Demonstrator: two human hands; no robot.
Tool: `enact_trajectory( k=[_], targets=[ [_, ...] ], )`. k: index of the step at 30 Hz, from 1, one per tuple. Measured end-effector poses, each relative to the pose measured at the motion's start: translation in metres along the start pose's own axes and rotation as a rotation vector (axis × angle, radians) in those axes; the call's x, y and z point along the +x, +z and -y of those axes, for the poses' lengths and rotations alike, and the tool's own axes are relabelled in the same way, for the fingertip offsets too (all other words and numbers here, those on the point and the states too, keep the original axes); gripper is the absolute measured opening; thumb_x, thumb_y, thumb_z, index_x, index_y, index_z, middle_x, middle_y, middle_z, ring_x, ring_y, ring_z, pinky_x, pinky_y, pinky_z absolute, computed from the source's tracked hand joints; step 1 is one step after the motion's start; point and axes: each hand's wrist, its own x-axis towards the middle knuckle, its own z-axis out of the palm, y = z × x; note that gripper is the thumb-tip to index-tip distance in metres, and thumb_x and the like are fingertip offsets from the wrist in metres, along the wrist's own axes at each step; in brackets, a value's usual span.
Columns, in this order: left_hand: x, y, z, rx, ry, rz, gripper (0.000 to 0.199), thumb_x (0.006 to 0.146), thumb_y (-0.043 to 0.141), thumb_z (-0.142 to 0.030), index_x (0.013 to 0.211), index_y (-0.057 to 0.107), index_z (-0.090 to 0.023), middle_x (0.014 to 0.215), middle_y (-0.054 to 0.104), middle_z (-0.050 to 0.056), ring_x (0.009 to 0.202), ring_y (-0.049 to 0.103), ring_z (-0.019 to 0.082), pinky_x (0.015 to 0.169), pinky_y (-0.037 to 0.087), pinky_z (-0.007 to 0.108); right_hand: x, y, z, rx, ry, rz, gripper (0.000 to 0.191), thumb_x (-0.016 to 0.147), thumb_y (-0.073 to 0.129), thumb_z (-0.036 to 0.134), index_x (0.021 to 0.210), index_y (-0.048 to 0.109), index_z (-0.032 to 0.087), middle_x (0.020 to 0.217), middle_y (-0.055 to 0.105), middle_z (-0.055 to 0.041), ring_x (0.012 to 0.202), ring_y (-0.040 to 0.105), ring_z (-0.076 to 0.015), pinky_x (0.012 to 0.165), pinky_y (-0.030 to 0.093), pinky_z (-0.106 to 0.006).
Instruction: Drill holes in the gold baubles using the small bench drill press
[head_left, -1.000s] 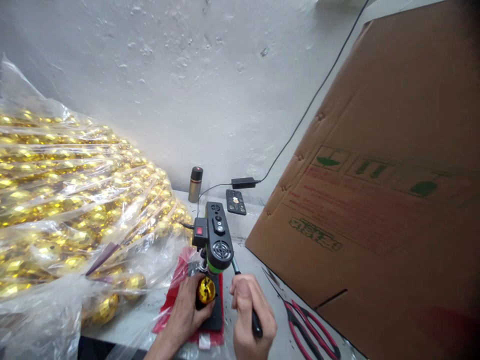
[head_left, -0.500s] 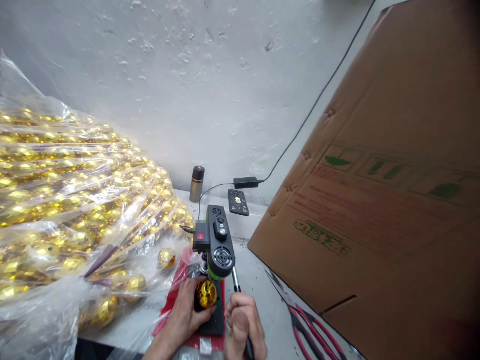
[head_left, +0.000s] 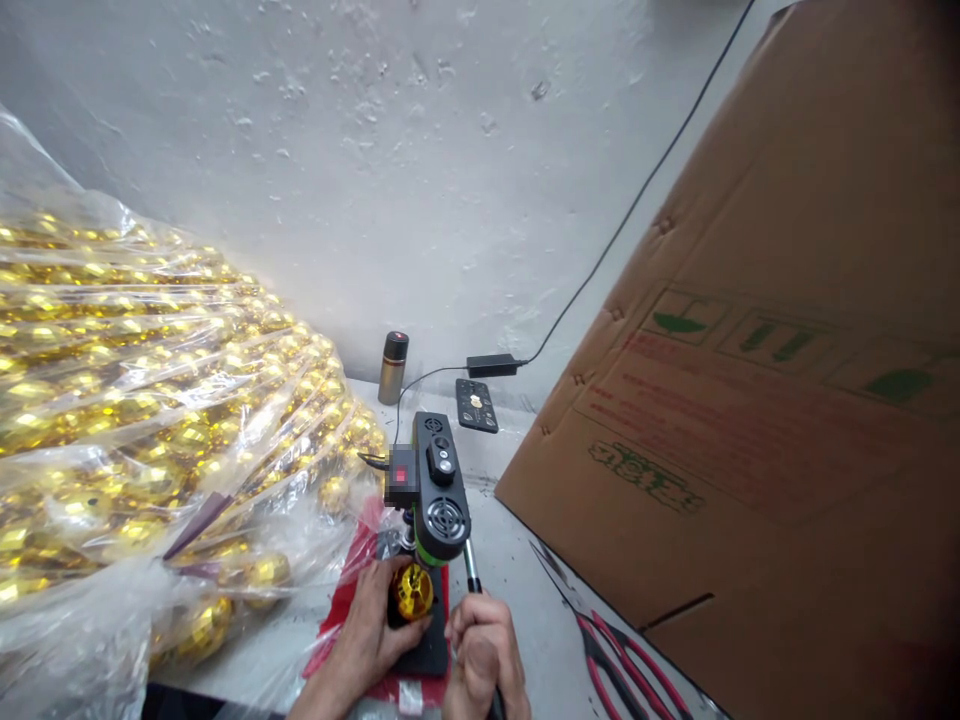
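Note:
A shiny gold ball (head_left: 413,592) sits on the black base (head_left: 427,655) of a small bench drill press (head_left: 442,480), under its head. Around the ball's left side curl the fingers and thumb of my left hand (head_left: 367,620), gripping it. My right hand (head_left: 484,650) is closed on the black-handled metal lever (head_left: 471,565) at the press's right side. The tool tip above the ball is hidden by the head. Beneath the base lies a red sheet (head_left: 337,620).
To the left, a large clear plastic bag (head_left: 187,400) bulges with gold balls. Red-handled scissors (head_left: 607,650) lie at right beside a big cardboard box (head_left: 720,400). Behind the press are a spray can (head_left: 393,368), a dark phone-like slab (head_left: 477,405) and a power adapter (head_left: 493,365).
My right hand and the lever handle have shifted slightly left. The loose gold ball beside the bag appears farther back and dimmer. My left hand keeps its grip on the ball.

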Motion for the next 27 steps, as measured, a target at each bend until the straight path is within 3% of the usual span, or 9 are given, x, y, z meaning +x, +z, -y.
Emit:
enact_trajectory(
  k=[3, 15, 22, 27],
  targets=[
    [0.0, -0.001, -0.001, -0.007, -0.01, 0.009, 0.052, 0.071, 0.081, -0.032, 0.121, 0.072, -0.02, 0.113, 0.078, 0.013, 0.105, 0.073, 0.035, 0.095, 0.062, 0.054, -0.001, 0.001, 0.0, 0.009, 0.01, -0.017, 0.042, 0.112, 0.044, 0.029, 0.071, 0.046, 0.022, 0.073, 0.053, 0.004, 0.065, 0.051, -0.0118, 0.088, 0.048, -0.034],
    [0.0, 0.001, 0.0, -0.006, -0.013, 0.005, 0.05, 0.072, 0.081, -0.031, 0.12, 0.072, -0.02, 0.111, 0.078, 0.014, 0.105, 0.074, 0.035, 0.094, 0.062, 0.054, -0.005, 0.003, -0.007, -0.016, -0.006, -0.051, 0.042, 0.111, 0.043, 0.028, 0.07, 0.049, 0.022, 0.072, 0.056, 0.0045, 0.064, 0.053, -0.0121, 0.097, 0.049, -0.036],
    [0.0, 0.001, 0.0, -0.017, 0.004, -0.006, 0.05, 0.073, 0.081, -0.031, 0.121, 0.072, -0.021, 0.111, 0.079, 0.012, 0.104, 0.075, 0.035, 0.094, 0.064, 0.051, -0.002, 0.005, -0.029, 0.019, -0.189, -0.1, 0.041, 0.108, 0.046, 0.025, 0.066, 0.048, 0.023, 0.064, 0.053, 0.0048, 0.055, 0.05, -0.013, 0.087, 0.051, -0.037],
    [0.001, 0.001, 0.0, -0.014, 0.013, -0.014, 0.048, 0.073, 0.081, -0.033, 0.119, 0.073, -0.022, 0.11, 0.08, 0.013, 0.103, 0.075, 0.035, 0.092, 0.064, 0.051, 0.0, 0.008, -0.03, 0.007, -0.196, -0.143, 0.043, 0.108, 0.046, 0.026, 0.066, 0.045, 0.023, 0.062, 0.052, 0.0053, 0.053, 0.049, -0.0126, 0.086, 0.051, -0.034]
  ],
)
